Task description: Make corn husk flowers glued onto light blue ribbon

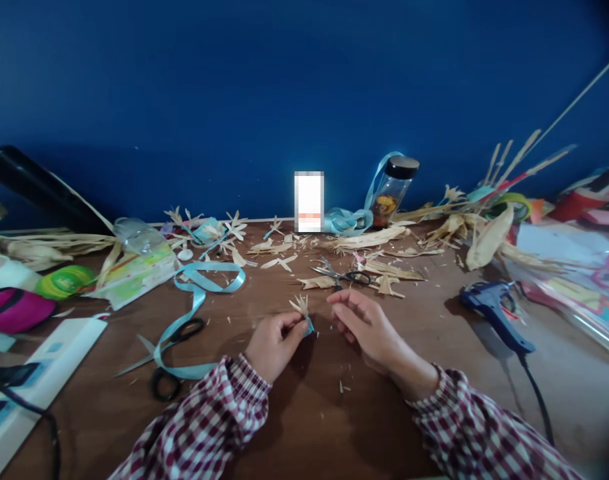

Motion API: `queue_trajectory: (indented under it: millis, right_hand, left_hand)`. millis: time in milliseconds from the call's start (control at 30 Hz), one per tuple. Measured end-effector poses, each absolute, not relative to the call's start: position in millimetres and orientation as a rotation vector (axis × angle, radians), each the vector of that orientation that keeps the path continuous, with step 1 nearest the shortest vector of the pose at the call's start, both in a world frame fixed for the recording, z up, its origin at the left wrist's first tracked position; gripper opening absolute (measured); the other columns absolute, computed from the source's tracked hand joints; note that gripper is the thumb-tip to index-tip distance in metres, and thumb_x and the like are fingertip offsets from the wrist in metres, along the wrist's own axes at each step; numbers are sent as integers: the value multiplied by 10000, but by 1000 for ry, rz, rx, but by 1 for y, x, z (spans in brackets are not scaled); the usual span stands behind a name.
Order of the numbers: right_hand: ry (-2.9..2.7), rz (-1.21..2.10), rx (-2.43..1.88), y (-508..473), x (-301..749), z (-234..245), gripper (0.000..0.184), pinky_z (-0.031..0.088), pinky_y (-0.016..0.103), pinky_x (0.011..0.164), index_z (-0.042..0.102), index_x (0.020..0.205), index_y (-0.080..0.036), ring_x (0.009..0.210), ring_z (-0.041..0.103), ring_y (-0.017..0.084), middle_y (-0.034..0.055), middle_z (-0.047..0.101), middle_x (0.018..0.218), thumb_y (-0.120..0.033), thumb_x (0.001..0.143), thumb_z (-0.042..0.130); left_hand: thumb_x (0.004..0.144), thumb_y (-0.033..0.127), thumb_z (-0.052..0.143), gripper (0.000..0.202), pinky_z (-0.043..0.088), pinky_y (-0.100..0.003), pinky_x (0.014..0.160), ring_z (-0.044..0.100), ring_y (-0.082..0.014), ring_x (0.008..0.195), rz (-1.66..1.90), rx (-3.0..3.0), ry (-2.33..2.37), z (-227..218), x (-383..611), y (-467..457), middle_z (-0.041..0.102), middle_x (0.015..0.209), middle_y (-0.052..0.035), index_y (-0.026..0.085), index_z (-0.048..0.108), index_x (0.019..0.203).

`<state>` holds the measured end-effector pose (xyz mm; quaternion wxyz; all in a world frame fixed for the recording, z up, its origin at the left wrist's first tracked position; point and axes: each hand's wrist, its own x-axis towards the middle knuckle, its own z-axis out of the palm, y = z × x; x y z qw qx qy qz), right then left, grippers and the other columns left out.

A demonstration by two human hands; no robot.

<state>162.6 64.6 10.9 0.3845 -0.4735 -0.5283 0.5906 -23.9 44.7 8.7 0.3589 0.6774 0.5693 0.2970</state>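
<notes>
My left hand [274,343] is closed in a pinch on a small straw flower [301,307] whose base is wrapped in light blue ribbon. The pale pointed petals stick up above my fingers. My right hand [367,323] rests on the brown table [304,413] just to the right of the flower, fingers curled inward, and I cannot make out anything in it. Both sleeves are red and white plaid.
Small scissors [342,275] lie behind my hands among dried husk pieces. Larger black-handled scissors [172,357] lie left under a light blue ribbon strip [197,300]. A blue glue gun [494,310] lies right, a jar [392,193] stands against the blue wall, and a white power strip [44,373] sits far left.
</notes>
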Motion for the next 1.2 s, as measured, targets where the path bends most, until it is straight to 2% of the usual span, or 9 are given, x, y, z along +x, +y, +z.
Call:
queue_trajectory:
  millis: [100, 233, 433, 633, 767, 833, 967, 1067, 1200]
  right_hand:
    - [-1350, 1540, -1202, 65, 162, 8, 198, 313, 150, 392, 562, 926, -177, 504, 443, 66, -18, 542, 699, -345, 828, 526]
    - [-1479, 1443, -1243, 64, 161, 8, 174, 350, 172, 413, 563, 933, -171, 503, 464, 79, -10, 561, 696, -306, 839, 504]
    - [-1852, 1143, -1225, 61, 160, 10, 107, 441, 241, 637, 611, 893, -170, 716, 589, 144, 29, 650, 798, -197, 816, 542]
    - [-1863, 1027, -1268, 61, 160, 13, 62, 373, 216, 556, 600, 811, -169, 605, 509, 116, -3, 596, 679, -206, 818, 551]
    - [-1702, 1203, -1230, 59, 159, 15, 133, 343, 204, 528, 569, 779, -163, 575, 456, 97, -23, 537, 643, -281, 837, 547]
    - [-1583, 1395, -1181, 58, 158, 14, 218, 309, 197, 481, 527, 741, -167, 509, 402, 80, -50, 469, 576, -357, 848, 534]
    - [-1474, 1640, -1078, 54, 155, 12, 313, 260, 191, 448, 501, 718, -160, 471, 330, 60, -69, 414, 547, -448, 832, 544]
    - [-1500, 1632, -1041, 53, 154, 13, 325, 294, 193, 497, 521, 702, -143, 534, 363, 67, -50, 444, 596, -443, 811, 581]
    - [-1561, 1563, -1085, 53, 153, 15, 338, 311, 203, 537, 533, 682, -130, 586, 385, 83, -29, 464, 621, -440, 805, 591]
  left_hand:
    - [852, 277, 472, 240, 403, -236, 631, 607, -163, 682, 735, 1829, 1530, 7, -26, 46, 685, 717, -3, 180, 687, 809]
    - [831, 276, 509, 205, 402, -234, 579, 605, -155, 618, 715, 1817, 1590, 5, -25, 45, 690, 677, -1, 185, 692, 828]
    - [793, 276, 576, 165, 432, -245, 597, 621, -156, 618, 817, 1820, 1625, 2, -23, 43, 685, 651, -10, 179, 680, 709]
    - [769, 343, 620, 158, 470, -343, 730, 623, -209, 784, 877, 1974, 1800, 3, -31, 47, 671, 851, -48, 213, 706, 798]
    - [799, 237, 594, 129, 432, -399, 854, 588, -226, 920, 1272, 2140, 1804, 11, -33, 45, 648, 953, -76, 205, 703, 860]
    - [810, 177, 575, 165, 427, -397, 867, 595, -201, 866, 1408, 2162, 1694, 15, -29, 40, 659, 891, -60, 204, 684, 931]
    - [744, 213, 685, 296, 422, -389, 903, 612, -177, 793, 1331, 2116, 1383, 19, -17, 27, 673, 795, -22, 198, 646, 1038]
    - [727, 216, 710, 274, 463, -343, 840, 625, -167, 793, 1318, 1998, 1325, 17, -10, 23, 689, 812, -26, 199, 658, 995]
    - [746, 158, 686, 117, 433, -377, 879, 637, -143, 701, 1341, 1979, 1318, 14, -8, 25, 700, 756, -2, 211, 678, 850]
